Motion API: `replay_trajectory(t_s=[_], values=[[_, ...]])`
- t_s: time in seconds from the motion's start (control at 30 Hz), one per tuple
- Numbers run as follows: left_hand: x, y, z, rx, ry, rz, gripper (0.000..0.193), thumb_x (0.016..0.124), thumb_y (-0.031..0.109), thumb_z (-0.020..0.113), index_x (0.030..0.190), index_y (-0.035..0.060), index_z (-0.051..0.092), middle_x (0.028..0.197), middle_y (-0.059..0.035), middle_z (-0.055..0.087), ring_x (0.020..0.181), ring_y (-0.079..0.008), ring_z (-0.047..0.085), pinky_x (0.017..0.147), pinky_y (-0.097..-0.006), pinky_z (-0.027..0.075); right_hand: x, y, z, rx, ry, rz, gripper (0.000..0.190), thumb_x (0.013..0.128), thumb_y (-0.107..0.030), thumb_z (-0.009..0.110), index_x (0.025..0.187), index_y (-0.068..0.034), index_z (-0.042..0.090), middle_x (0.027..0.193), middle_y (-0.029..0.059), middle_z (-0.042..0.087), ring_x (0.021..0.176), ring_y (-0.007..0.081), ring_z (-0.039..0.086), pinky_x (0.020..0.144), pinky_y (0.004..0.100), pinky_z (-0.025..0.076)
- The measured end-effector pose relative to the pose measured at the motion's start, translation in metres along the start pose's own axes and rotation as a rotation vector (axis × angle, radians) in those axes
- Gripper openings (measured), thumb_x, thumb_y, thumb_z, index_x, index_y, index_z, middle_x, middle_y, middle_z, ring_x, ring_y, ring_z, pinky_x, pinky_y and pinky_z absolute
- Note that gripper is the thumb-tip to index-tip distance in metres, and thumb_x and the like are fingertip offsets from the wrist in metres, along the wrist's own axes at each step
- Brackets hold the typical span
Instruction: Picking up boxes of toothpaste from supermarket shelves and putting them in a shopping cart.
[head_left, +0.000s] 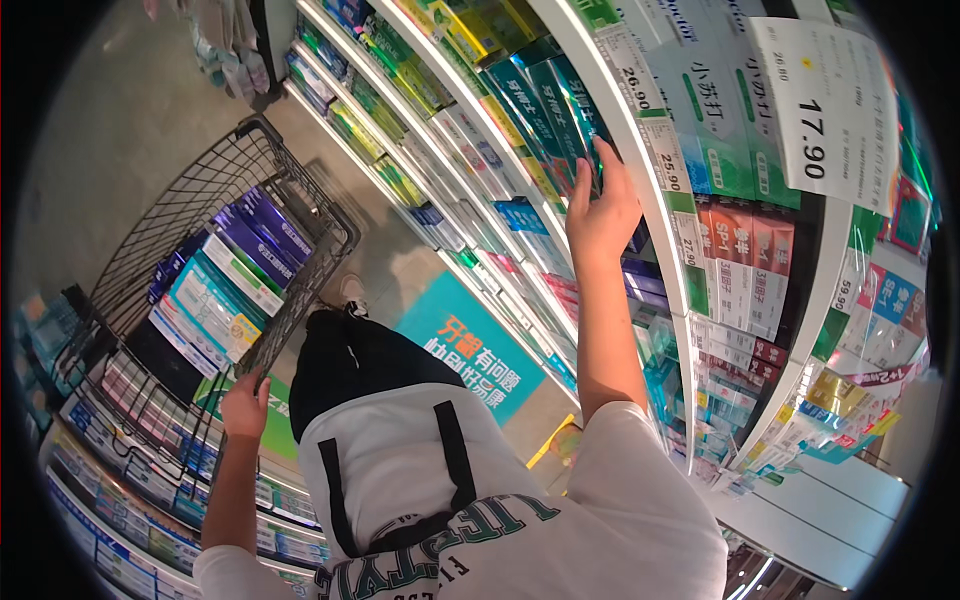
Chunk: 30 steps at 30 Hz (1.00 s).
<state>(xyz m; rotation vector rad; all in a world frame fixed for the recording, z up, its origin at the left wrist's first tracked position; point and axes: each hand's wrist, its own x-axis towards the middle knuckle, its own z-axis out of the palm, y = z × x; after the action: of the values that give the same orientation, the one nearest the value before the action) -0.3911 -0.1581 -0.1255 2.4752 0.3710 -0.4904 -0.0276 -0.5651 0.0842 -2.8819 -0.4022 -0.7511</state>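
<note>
My right hand (606, 201) reaches into a shelf on the right, its thumb and fingers around the near end of a dark green toothpaste box (576, 97). More boxes of the same kind stand beside that one. My left hand (246, 405) is at the rim of a black wire shopping cart (281, 330), its fingers curled over the edge. In the cart lie purple boxes (262, 236), a teal and white box (217, 300) and several white and blue boxes (184, 341). How firmly the right fingers press on the green box cannot be told.
Lit shelves (660, 172) of boxed toothpaste with price tags run along the right. A large price card (825, 112) hangs at the upper right. More stocked shelves (150, 517) curve along the lower left. A teal floor sticker (472, 345) lies beside the right-hand shelves.
</note>
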Motion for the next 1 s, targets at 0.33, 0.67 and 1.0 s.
replay_trajectory(t_s=[0.33, 0.67, 1.0], values=[[-0.004, 0.006, -0.006, 0.019, 0.015, 0.005, 0.032, 0.093, 0.034, 0.059, 0.113, 0.0110, 0.067, 0.097, -0.0131, 0.068, 0.087, -0.0346, 0.066, 0.074, -0.0430, 0.053, 0.005, -0.003, -0.012, -0.164, -0.127, -0.010, 0.054, 0.083, 0.001, 0.057, 0.135, -0.012, 0.053, 0.128, 0.0170, 0.058, 0.113, 0.0362, 0.057, 0.093, 0.0441, 0.046], [-0.006, 0.006, -0.010, -0.082, -0.035, 0.014, 0.036, 0.093, 0.034, 0.058, 0.117, 0.0076, 0.066, 0.106, -0.0170, 0.064, 0.094, -0.0359, 0.063, 0.080, -0.0430, 0.051, 0.014, 0.002, 0.002, -0.083, -0.081, -0.013, 0.056, 0.079, 0.003, 0.059, 0.133, -0.012, 0.056, 0.122, 0.0157, 0.062, 0.100, 0.0313, 0.064, 0.082, 0.0403, 0.052], [0.064, 0.047, -0.017, -0.544, 0.348, 0.069, 0.041, 0.099, 0.019, 0.051, 0.135, -0.0005, 0.045, 0.123, -0.0175, 0.049, 0.114, -0.0294, 0.049, 0.100, -0.0396, 0.038, -0.060, 0.007, -0.041, -0.073, -0.049, 0.027, 0.055, 0.082, -0.003, 0.063, 0.134, -0.001, 0.045, 0.137, 0.0213, 0.046, 0.124, 0.0368, 0.046, 0.100, 0.0476, 0.038]])
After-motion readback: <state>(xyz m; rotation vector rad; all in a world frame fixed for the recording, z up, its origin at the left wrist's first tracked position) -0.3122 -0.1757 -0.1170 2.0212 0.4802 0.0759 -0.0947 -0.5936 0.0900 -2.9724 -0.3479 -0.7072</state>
